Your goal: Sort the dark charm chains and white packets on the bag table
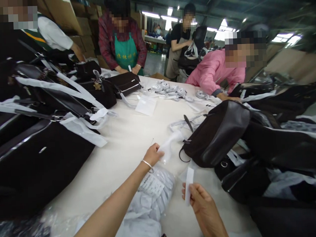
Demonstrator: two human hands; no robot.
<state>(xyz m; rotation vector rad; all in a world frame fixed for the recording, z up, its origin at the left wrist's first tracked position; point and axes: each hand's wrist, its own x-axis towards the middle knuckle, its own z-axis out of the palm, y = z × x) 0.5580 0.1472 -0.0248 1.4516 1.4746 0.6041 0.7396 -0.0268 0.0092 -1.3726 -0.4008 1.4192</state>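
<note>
My left hand (153, 154), with a bracelet at the wrist, pinches a thin white wrapping sheet (169, 145) over the middle of the table. Lower right, my right hand (199, 196) holds a folded white strip (189, 186) upright between thumb and fingers. Below my left hand lies a clear plastic bag of white pieces (160, 187) with a printed label. A dark brown bag (218, 133) rests just right of my left hand, its thin strap loop touching the table.
Black bags with white-wrapped straps (42, 150) crowd the left; more dark bags (283, 148) are piled right. Rolled straps (167, 90) and a white sheet (146, 104) lie on the white table (127, 133). Several people stand around it, including one in pink (213, 70).
</note>
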